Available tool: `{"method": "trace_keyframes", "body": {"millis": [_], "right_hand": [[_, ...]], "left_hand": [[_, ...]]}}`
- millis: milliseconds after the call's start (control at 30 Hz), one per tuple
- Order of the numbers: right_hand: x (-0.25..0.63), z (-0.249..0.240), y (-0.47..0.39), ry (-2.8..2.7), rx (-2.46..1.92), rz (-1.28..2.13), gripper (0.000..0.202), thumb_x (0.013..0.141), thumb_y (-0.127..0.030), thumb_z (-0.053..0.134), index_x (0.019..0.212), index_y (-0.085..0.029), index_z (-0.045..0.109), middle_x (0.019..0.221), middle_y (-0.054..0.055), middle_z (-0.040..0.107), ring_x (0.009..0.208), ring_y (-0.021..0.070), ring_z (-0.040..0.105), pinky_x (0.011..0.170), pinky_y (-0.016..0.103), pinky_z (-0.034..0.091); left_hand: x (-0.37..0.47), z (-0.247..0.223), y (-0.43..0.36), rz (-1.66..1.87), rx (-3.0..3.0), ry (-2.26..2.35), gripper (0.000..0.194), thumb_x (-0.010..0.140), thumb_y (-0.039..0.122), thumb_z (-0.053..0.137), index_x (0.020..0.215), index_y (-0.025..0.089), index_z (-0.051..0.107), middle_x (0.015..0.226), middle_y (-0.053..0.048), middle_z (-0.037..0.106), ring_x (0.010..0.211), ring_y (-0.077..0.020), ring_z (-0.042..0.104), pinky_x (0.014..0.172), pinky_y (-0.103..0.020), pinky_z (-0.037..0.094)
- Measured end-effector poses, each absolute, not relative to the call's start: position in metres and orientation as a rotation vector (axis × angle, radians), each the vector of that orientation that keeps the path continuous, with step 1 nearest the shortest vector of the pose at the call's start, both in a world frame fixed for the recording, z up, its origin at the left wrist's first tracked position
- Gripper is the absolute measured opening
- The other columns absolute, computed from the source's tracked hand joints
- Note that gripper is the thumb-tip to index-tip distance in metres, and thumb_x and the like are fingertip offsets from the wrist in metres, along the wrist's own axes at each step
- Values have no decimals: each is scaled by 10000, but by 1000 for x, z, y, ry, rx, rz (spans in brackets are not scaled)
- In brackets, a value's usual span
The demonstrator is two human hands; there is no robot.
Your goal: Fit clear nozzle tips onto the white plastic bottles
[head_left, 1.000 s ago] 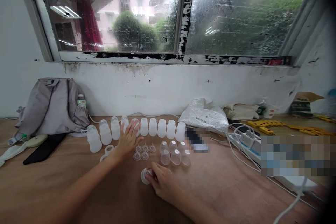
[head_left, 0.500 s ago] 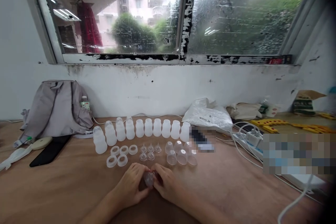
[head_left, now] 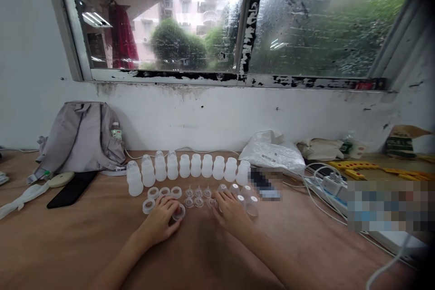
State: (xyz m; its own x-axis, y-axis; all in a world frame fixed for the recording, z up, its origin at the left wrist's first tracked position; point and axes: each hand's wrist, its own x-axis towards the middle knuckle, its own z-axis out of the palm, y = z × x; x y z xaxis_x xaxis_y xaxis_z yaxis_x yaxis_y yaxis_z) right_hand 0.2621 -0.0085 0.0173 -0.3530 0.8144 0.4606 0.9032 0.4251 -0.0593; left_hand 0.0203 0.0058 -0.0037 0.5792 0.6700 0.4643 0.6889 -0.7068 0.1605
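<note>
Pinching a ring on brown tabletop, streaked window beyond: left hand; right hand, grip unclear

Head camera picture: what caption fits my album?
Left hand on a ring, right hand by clear cups, bottles behind.

Both bare forearms stretch forward, angling inward. The left hand is palm down, its fingers bent and its thumb curving out opposite them. Apart from it, the right hand has its back up, fingers reaching forward, slightly bent.
</note>
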Motion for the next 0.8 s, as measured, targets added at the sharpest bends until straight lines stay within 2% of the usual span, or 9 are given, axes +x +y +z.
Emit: {"method": "trace_keyframes", "body": {"millis": [300, 600, 800], "right_hand": [[250, 7, 15, -2388, -1580, -535, 96, 774, -170, 481, 794, -155, 574, 832, 109, 619, 858, 261, 485, 757, 376, 278], [247, 9, 18, -2337, -1694, -525, 186, 765, -193, 524, 946, -153, 539, 845, 111, 637, 853, 262, 512, 714, 342, 274], [252, 6, 18, -2316, -1642, -484, 264, 788, -253, 525, 1029, -144, 523, 846, 106, 639, 872, 272, 508, 730, 353, 274]], "left_hand": [[16, -28, 22, -803, -2507, -1359, 227, 797, 370, 469, 900, 178, 532, 1144, -107, 542, 1109, -269, 455, 947, -497, 305], [13, -31, 27, -796, -2361, -1397, 422, 784, 474, 475, 1076, 171, 510, 1139, -128, 546, 1097, -277, 467, 954, -479, 289], [2, -26, 36, -723, -2358, -1336, 584, 721, 580, 485, 1142, 175, 483, 1138, -130, 551, 1077, -275, 475, 943, -459, 278]]}}
